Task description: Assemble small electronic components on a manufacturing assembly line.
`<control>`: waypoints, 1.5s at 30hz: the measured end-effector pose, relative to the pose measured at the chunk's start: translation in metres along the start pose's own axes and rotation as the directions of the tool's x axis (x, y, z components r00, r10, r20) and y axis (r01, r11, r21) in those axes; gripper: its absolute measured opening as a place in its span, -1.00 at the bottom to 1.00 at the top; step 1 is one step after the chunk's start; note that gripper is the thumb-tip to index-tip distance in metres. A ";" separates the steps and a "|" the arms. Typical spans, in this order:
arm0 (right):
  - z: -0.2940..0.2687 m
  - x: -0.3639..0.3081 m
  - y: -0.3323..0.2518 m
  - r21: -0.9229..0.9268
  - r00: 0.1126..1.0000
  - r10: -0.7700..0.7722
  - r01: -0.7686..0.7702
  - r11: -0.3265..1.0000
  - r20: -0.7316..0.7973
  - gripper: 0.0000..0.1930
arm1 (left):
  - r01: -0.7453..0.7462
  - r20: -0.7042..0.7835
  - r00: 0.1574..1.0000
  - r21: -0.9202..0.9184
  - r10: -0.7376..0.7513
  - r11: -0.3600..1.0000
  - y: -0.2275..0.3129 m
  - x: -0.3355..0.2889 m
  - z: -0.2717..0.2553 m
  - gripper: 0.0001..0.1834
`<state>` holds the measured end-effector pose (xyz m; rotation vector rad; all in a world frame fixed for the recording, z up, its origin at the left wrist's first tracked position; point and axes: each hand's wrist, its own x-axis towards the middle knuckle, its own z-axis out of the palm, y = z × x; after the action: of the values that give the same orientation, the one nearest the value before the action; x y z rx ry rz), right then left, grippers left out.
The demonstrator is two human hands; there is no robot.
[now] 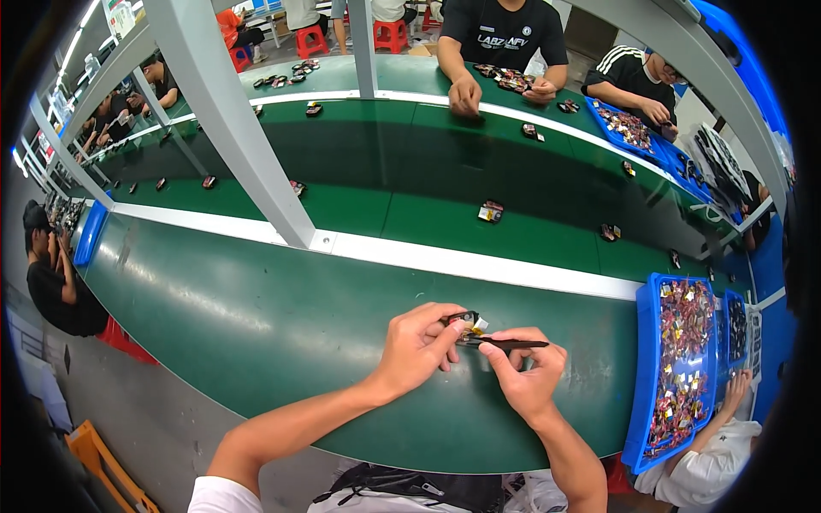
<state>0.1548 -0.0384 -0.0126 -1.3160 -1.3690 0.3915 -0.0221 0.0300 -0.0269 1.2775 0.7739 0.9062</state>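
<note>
Over the green worktable (pixel 282 342), my left hand (pixel 419 342) is closed round a small black housing (pixel 463 320) with a white and yellow tab and bits of red showing in it. My right hand (pixel 526 368) pinches a slim black pair of tweezers (pixel 517 344), its tip reaching into the housing. Both hands are close together, just above the table top. Fine parts inside the housing are too small to make out.
A large blue tray (pixel 643 376) full of small red, white and yellow parts stands at the right. Beyond a white rail (pixel 410 258), a green conveyor belt (pixel 342 209) carries scattered assemblies, one being a black unit (pixel 491 211). A grey post (pixel 231 120) rises ahead. Co-workers sit around.
</note>
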 end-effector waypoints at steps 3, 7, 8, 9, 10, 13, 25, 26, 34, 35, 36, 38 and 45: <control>-0.002 -0.001 0.001 0.026 0.998 0.053 -0.054 0.998 0.032 -0.84 | -0.026 0.019 0.999 0.005 0.026 1.000 0.003 0.000 0.001 -0.74; -0.008 0.006 0.001 0.275 0.932 0.341 -0.362 0.890 0.125 -0.86 | -0.051 0.039 0.998 0.060 0.049 0.997 0.005 -0.001 0.003 -0.75; -0.008 0.007 0.000 0.323 0.896 0.413 -0.444 0.836 0.164 -0.86 | -0.049 0.039 0.998 0.061 0.047 0.997 0.005 -0.002 0.003 -0.75; -0.009 0.008 -0.001 0.341 0.872 0.452 -0.489 0.803 0.186 -0.87 | -0.055 0.041 0.998 0.069 0.052 0.996 0.004 -0.002 0.003 -0.75; -0.009 0.008 0.000 0.341 0.872 0.454 -0.489 0.802 0.184 -0.87 | -0.063 0.046 0.997 0.076 0.060 0.995 0.004 -0.002 0.004 -0.75; -0.009 0.006 0.002 0.352 0.882 0.440 -0.471 0.809 0.169 -0.87 | -0.067 0.047 0.997 0.085 0.064 0.994 0.005 -0.003 0.005 -0.75; -0.017 0.012 0.010 0.352 0.855 0.482 -0.519 0.779 0.192 -0.86 | -0.132 0.043 0.991 0.133 0.127 0.982 -0.003 0.004 0.011 -0.76; -0.017 0.012 0.012 0.354 0.864 0.463 -0.503 0.789 0.196 -0.86 | -0.131 0.045 0.991 0.133 0.126 0.982 -0.003 0.005 0.011 -0.76; -0.016 0.014 0.011 0.403 0.843 0.498 -0.535 0.742 0.202 -0.86 | -0.065 0.061 0.996 0.068 0.061 0.996 -0.004 0.008 0.011 -0.74; -0.018 0.013 0.011 0.371 0.848 0.482 -0.530 0.762 0.220 -0.86 | -0.066 0.060 0.996 0.069 0.062 0.995 -0.004 0.008 0.010 -0.74; -0.019 0.013 0.011 0.339 0.852 0.467 -0.523 0.782 0.238 -0.86 | -0.040 0.055 0.998 0.038 0.038 0.998 -0.004 0.008 0.009 -0.74; -0.019 0.013 0.008 0.351 0.848 0.478 -0.530 0.772 0.230 -0.86 | -0.013 0.051 0.999 0.009 0.013 1.000 -0.005 0.009 0.009 -0.73; -0.018 0.015 0.010 0.393 0.838 0.491 -0.545 0.741 0.236 -0.85 | -0.094 0.063 0.994 0.095 0.088 0.991 -0.002 0.006 0.011 -0.74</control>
<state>0.1788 -0.0307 -0.0079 -1.2750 -0.8941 1.1201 -0.0096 0.0300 -0.0275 1.4294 0.7263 0.9087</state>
